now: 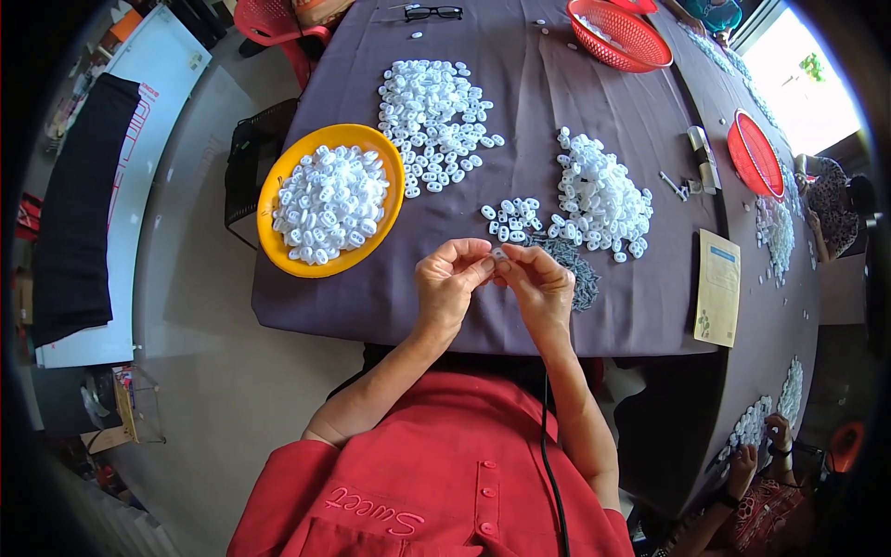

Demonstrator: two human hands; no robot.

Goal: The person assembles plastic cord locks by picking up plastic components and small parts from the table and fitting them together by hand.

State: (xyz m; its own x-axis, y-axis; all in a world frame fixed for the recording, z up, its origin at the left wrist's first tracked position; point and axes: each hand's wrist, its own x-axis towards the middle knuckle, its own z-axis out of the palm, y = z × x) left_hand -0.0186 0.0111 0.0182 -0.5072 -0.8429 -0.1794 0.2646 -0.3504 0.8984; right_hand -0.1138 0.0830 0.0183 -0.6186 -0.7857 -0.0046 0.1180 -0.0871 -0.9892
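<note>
Close together over the table's near edge, my left hand (445, 286) and my right hand (538, 290) pinch one small white oval plastic piece (498, 252) between thumbs and fingertips. Dark spots like holes show on its face. Just beyond my fingers lies a small cluster of matching white pieces (510, 218). A heap of small grey slender parts (582, 283) sits beside and partly behind my right hand; their kind is too small to make out. Larger heaps of white oval pieces lie farther off, one at centre left (429, 102) and one at right (601, 190).
A yellow bowl (269, 246) full of white pieces stands at left. Red baskets (640, 54) are at the far side and right (754, 153). A yellowish packet (716, 288), a cylindrical container (703, 158) and eyeglasses (433, 13) rest on the dark tablecloth. Other people's hands (747, 464) work at right.
</note>
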